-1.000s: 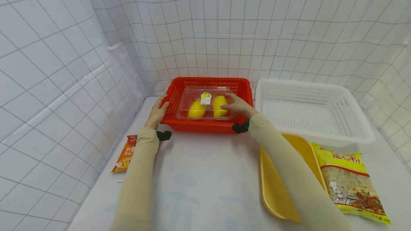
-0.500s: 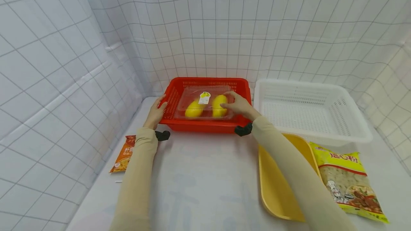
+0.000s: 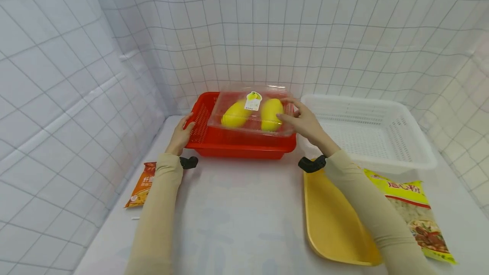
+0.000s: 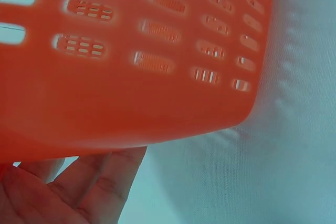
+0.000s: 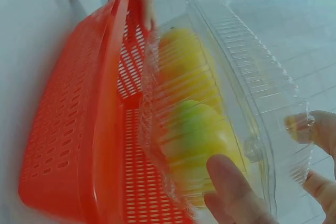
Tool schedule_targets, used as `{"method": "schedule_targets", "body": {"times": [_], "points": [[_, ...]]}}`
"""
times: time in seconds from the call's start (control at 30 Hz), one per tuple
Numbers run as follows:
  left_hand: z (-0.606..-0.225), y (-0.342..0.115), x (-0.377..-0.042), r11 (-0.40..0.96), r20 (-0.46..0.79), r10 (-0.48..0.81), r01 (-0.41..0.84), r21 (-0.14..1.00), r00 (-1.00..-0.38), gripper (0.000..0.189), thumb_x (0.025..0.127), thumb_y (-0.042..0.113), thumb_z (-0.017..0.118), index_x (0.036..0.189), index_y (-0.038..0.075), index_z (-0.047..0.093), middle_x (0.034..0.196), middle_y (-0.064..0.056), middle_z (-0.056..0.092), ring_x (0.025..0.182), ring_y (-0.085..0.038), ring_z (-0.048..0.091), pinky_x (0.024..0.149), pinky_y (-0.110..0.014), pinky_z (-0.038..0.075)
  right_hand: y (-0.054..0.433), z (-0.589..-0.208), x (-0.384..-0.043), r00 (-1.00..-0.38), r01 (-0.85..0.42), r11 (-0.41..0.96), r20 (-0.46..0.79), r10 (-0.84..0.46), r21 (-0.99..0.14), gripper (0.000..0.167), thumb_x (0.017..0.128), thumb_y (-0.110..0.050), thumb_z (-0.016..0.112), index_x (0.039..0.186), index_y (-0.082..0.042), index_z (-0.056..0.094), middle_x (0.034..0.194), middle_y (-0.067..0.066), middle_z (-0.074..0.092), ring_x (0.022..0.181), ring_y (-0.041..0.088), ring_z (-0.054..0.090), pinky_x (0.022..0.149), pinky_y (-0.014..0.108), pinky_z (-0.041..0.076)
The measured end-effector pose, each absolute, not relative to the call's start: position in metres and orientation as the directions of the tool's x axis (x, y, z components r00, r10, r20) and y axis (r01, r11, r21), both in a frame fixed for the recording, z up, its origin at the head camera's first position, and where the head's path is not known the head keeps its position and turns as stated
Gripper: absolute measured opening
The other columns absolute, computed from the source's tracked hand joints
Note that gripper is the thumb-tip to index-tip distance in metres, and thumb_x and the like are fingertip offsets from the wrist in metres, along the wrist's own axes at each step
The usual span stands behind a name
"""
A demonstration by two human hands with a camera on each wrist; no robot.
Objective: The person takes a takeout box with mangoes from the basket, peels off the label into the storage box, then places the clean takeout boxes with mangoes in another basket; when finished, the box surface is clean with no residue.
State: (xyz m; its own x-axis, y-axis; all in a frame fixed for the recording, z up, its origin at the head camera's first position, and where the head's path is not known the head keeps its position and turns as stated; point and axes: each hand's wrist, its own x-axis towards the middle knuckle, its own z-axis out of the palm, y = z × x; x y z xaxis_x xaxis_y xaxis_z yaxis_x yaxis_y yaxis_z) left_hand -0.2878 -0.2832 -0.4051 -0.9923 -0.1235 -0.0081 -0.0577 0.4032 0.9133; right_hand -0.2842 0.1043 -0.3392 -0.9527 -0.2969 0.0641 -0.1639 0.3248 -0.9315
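Note:
My right hand (image 3: 307, 125) grips the right end of a clear plastic clamshell box (image 3: 253, 119). Two yellow mangoes (image 3: 235, 115) show through the lid, which bears a white label with a fruit picture. The box is raised and slightly tilted above the red perforated basket (image 3: 240, 152), overlapping its back rim in the head view. One mango (image 5: 197, 135) looks greenish at one end in the right wrist view. On the basket's left rim, my left hand (image 3: 178, 135) holds on, thumb on one side; its fingers (image 4: 113, 182) are partly hidden behind the rim in the left wrist view.
A white perforated basket (image 3: 414, 139) stands to the right of the red one. Before it lie a yellow tray (image 3: 332, 224) and a yellow bag of pasta (image 3: 416, 209), both partly under my right arm. An orange snack packet (image 3: 142, 188) lies at left.
My right hand has lifted the clamshell box with the mangoes up from inside the red basket and a little to the right. The left hand has kept its place on the rim.

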Motion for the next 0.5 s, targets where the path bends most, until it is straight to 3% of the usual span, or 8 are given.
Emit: {"method": "schedule_targets", "body": {"times": [0.2,0.5], "points": [[-0.404,-0.285,-0.287,0.399,-0.008,-0.117,-0.055,0.915,-0.993,0.052,0.103,0.023,0.040,0.152,0.015,0.023,0.155,-0.016,0.016,0.136,-0.035,0.021,0.110,-0.050,0.017,0.129,-0.326,-0.247,-0.954,-0.249,0.360,0.163,-0.251,-0.899,0.060,0.088,-0.038,0.067,0.141,-0.026,0.042,0.093,0.016,0.050,0.077,0.030,0.056,0.062,0.035,0.056],[-0.405,-0.283,-0.288,0.398,-0.029,-0.127,-0.077,0.914,-0.992,0.052,0.104,0.025,0.039,0.152,0.019,0.022,0.155,-0.014,0.017,0.132,-0.036,0.028,0.107,-0.050,0.024,0.157,-0.320,-0.181,-0.928,-0.316,0.244,0.246,-0.279,-0.917,0.053,0.091,-0.017,0.066,0.139,-0.020,0.044,0.087,0.019,0.045,0.069,0.024,0.063,0.057,0.034,0.055]]}}
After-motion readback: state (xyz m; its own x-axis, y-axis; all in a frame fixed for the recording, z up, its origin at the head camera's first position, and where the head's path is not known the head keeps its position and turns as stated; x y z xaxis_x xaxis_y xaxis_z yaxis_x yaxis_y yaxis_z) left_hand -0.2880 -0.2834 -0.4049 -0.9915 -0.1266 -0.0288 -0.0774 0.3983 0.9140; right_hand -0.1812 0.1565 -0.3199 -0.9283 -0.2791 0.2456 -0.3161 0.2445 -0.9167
